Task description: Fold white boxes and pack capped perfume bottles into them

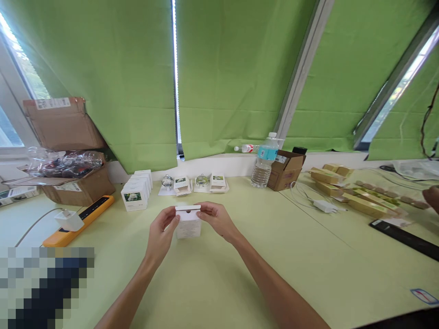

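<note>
A small white carton [189, 228] with faint printing on its side stands upright on the table, its top flap raised. My left hand [163, 226] pinches the carton's upper left edge between thumb and fingers. On the other side, my right hand [216, 220] grips the upper right corner by the flap. Whatever is inside the carton is hidden. Behind it sit two clear round glass pieces [167, 182], each beside a small white box with a plant picture [181, 183]. To the left is a row of similar white boxes [135, 196].
An orange power strip [85, 219] with a white adapter lies left, before an open cardboard box [78, 183]. A water bottle [262, 167] and a brown carton [286, 169] stand at the back. Yellow boxes [363, 204] lie right, near another person's hand [431, 197].
</note>
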Demonstrator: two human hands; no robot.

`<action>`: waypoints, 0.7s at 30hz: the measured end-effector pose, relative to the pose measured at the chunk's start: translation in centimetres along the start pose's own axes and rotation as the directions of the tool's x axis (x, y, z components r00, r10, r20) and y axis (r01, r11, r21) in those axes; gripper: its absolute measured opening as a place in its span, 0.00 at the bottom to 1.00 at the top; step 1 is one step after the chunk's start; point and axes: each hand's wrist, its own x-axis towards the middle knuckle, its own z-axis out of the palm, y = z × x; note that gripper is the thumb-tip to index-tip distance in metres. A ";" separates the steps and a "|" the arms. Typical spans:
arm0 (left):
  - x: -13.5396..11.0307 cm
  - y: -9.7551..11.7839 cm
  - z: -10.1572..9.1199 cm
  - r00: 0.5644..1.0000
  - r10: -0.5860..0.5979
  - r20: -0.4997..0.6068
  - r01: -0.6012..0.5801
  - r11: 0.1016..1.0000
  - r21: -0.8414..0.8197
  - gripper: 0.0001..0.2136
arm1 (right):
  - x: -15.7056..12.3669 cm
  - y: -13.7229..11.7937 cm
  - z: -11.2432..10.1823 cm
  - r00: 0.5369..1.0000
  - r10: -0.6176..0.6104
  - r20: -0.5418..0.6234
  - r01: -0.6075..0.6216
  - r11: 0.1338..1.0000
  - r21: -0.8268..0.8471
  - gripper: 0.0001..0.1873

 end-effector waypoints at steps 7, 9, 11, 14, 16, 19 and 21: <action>0.0 -0.4 0.0 1.000 0.023 -0.001 -0.023 0.999 0.029 0.17 | 0.2 0.6 0.0 1.000 0.008 -0.013 -0.008 1.000 -0.016 0.19; 0.0 -0.4 0.0 1.000 0.025 0.004 -0.025 0.999 0.027 0.16 | 0.2 0.7 0.0 1.000 0.016 -0.018 -0.016 0.999 -0.029 0.18; 0.0 -0.3 0.0 1.000 0.024 0.004 -0.024 0.999 0.024 0.16 | 0.2 0.6 0.0 1.000 0.021 -0.019 -0.022 0.999 -0.045 0.18; 0.1 -0.1 0.0 1.000 0.017 0.003 -0.017 0.999 0.031 0.14 | 0.0 0.5 0.0 1.000 0.022 -0.021 -0.023 0.998 -0.063 0.17; 0.1 -0.1 0.0 1.000 0.002 0.005 -0.002 0.999 0.033 0.14 | 0.0 0.5 0.0 0.999 0.023 -0.024 -0.025 0.997 -0.074 0.16; 0.2 -0.1 0.0 1.000 -0.019 0.002 0.019 0.999 0.031 0.14 | 0.0 0.6 0.0 0.999 0.020 -0.028 -0.023 0.995 -0.094 0.15; 0.1 -0.1 0.1 1.000 -0.001 -0.006 0.001 0.999 0.036 0.14 | 0.1 0.7 0.0 1.000 0.010 -0.029 -0.013 0.995 -0.100 0.16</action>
